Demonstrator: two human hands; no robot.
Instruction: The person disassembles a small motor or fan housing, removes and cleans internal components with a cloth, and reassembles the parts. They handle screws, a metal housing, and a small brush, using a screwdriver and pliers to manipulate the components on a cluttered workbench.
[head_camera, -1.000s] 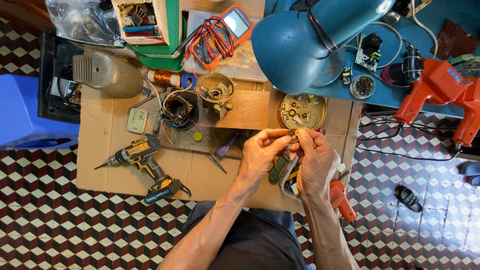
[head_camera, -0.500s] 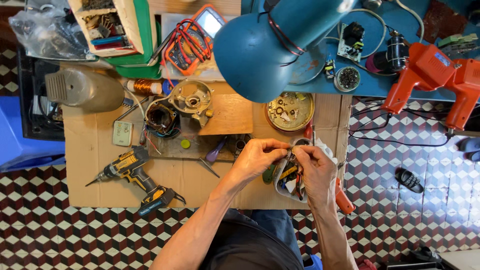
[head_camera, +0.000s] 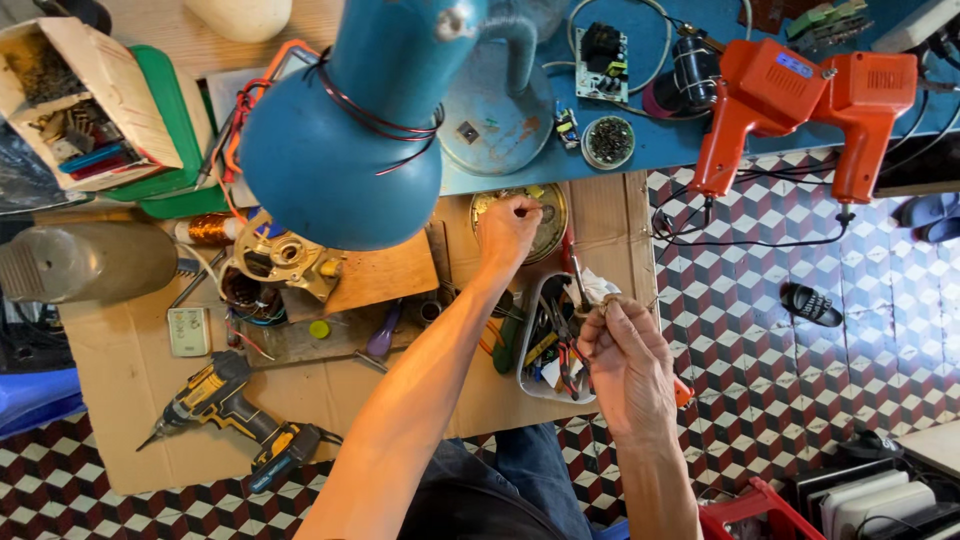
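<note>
Left hand (head_camera: 508, 228) reaches into round tin (head_camera: 548, 236); right hand (head_camera: 625, 360) pinches small part (head_camera: 607, 303).

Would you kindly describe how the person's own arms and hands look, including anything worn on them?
Both arms are bare along all that shows: no sleeves, gloves, watch or bracelet can be seen. The left hand and right hand are bare too, with no rings that I can make out. The forearms are lean, with fine hair along them.
</note>
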